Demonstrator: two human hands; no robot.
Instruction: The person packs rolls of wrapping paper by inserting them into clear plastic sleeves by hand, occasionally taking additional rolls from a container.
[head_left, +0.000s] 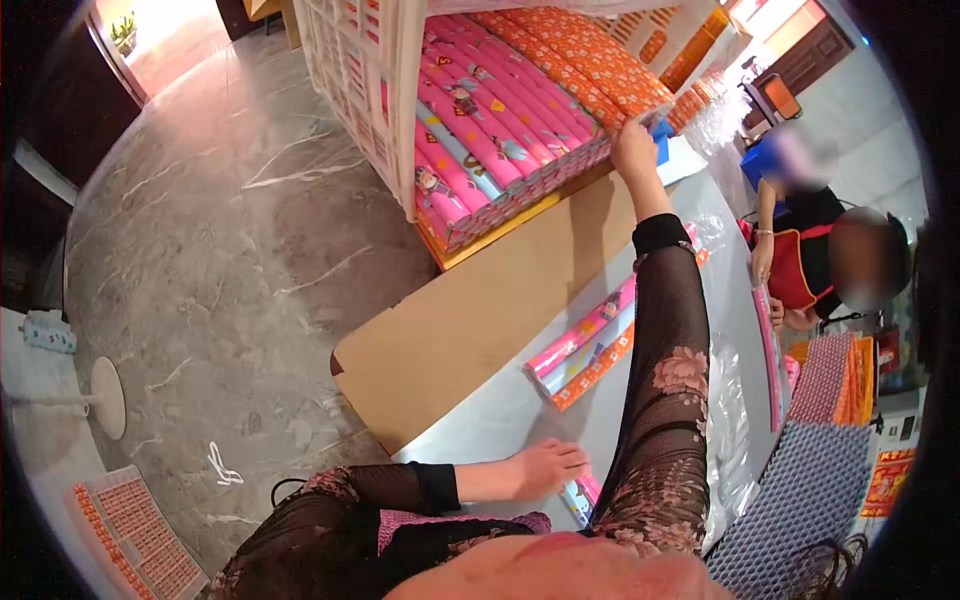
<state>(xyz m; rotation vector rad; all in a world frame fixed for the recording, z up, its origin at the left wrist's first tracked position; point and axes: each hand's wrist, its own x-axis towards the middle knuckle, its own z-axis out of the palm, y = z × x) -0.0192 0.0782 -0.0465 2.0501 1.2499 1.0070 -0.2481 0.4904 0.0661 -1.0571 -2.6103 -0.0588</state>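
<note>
My right hand [635, 150] reaches out to the front end of the orange flowered rolls [580, 60] in a large white crate [400, 120]; its fingers are closed at the rolls' edge, and what they grip is too small to tell. Pink patterned rolls [490, 110] lie stacked beside the orange ones. Low over the grey table [480, 410], my left hand [548, 468] has its fingers close together, near the end of a pink and blue roll [580, 498]. Further up lie pink, light blue and orange rolls [590, 345] side by side.
Brown cardboard [470, 320] lies between crate and table. Across the table a person [800, 250] handles a pink roll [770, 350]. Clear plastic wrap [730, 420] lies right of my arm. Patterned stacks [810, 480] stand at lower right, a sheet-like stack [140, 530] at lower left.
</note>
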